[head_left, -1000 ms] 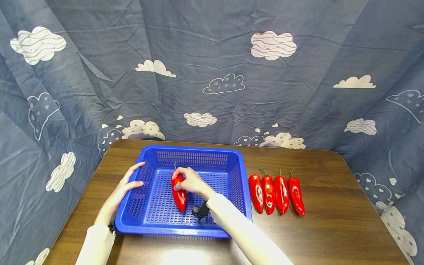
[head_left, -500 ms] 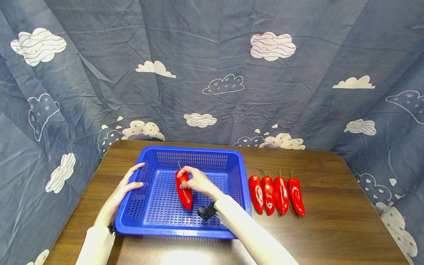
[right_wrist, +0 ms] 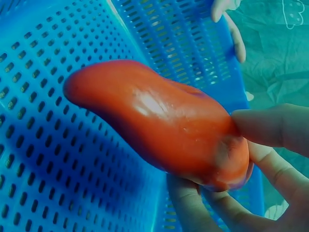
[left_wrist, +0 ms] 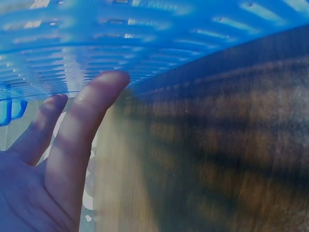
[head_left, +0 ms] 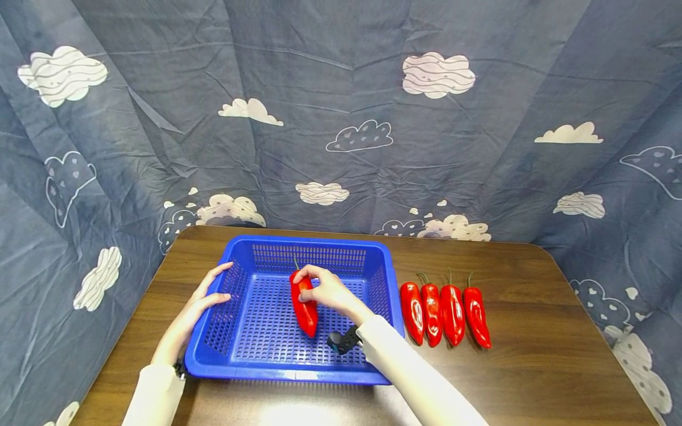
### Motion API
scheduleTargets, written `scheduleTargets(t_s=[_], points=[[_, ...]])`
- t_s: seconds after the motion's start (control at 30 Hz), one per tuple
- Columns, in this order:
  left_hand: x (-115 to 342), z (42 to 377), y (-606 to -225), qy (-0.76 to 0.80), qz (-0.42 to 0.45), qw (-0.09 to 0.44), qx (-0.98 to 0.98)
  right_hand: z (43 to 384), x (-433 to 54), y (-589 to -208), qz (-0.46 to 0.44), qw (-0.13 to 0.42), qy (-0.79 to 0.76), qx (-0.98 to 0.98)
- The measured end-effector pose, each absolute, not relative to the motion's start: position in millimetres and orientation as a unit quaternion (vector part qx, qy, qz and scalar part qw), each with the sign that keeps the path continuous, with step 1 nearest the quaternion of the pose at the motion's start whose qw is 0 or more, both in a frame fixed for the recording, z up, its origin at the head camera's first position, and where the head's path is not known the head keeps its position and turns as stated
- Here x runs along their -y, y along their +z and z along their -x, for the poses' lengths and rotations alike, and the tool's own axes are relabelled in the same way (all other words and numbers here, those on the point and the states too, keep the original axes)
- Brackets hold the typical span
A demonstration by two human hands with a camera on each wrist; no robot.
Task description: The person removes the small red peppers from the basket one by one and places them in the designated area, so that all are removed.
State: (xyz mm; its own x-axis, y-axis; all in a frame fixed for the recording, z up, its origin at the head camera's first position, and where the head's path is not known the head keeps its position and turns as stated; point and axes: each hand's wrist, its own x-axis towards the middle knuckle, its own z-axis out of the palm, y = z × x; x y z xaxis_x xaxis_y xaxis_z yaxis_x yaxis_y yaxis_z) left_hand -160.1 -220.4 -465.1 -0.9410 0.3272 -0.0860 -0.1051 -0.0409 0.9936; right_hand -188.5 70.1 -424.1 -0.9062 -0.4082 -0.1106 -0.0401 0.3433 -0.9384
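Observation:
A long red pepper (head_left: 306, 313) with a green stem is held in my right hand (head_left: 330, 294), thumb and fingers pinching its stem end. It hangs tilted over the floor of the blue plastic basket (head_left: 288, 374), its shadow falling on the mesh. In the right wrist view the pepper (right_wrist: 159, 121) fills the middle, the thumb on one side and fingers on the other. My left hand (head_left: 193, 307) grips the basket's left side, with fingertips over the rim. The left wrist view has fingers (left_wrist: 77, 125) against the outer wall (left_wrist: 159, 48).
Several red peppers (head_left: 453, 313) lie side by side on the brown wooden table (head_left: 543, 331), right of the basket. A dark blue curtain (head_left: 341, 148) with cloud prints hangs behind the table's back edge.
My right hand has moved to the right across the inside of the basket, carrying the pepper with it. The left hand and the peppers on the table stay where they were.

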Motion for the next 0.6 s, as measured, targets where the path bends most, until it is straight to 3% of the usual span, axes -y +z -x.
scheduleTargets(t_s=[0.6], points=[[220.9, 159.5, -465.3, 0.717, -0.087, 0.15, -0.675, 186.6, -96.0, -412.8, 0.132, 0.171, -0.59, -0.778]])
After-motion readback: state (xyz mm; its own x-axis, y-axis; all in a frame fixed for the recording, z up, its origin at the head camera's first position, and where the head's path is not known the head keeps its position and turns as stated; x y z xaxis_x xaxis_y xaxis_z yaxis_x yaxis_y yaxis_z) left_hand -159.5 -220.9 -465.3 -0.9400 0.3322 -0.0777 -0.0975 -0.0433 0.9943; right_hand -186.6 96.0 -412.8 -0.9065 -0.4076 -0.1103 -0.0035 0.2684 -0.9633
